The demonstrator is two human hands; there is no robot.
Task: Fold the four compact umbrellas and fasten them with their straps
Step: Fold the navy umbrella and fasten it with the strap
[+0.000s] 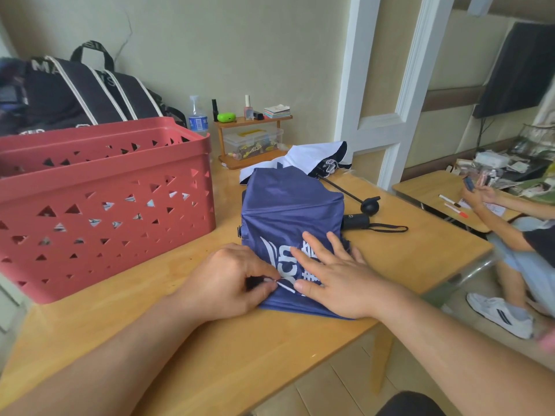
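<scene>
Blue umbrella [288, 217] lies on wooden table [240, 355], just right of red basket [105, 205], long axis running away from person. Left hand [228, 283] pinches white rib tip at near hem; right hand [333, 277], fingers spread flat, presses canopy beside it. White umbrella [315, 159] beyond, unfolded. Next fold likely starts at pinched edge.

Room near the front, crowded at the back

Bare tabletop [240, 349] is seen in front. The left is blocked by the red basket [102, 205]; the back by a white umbrella [312, 159] and small shelf [252, 139].
</scene>
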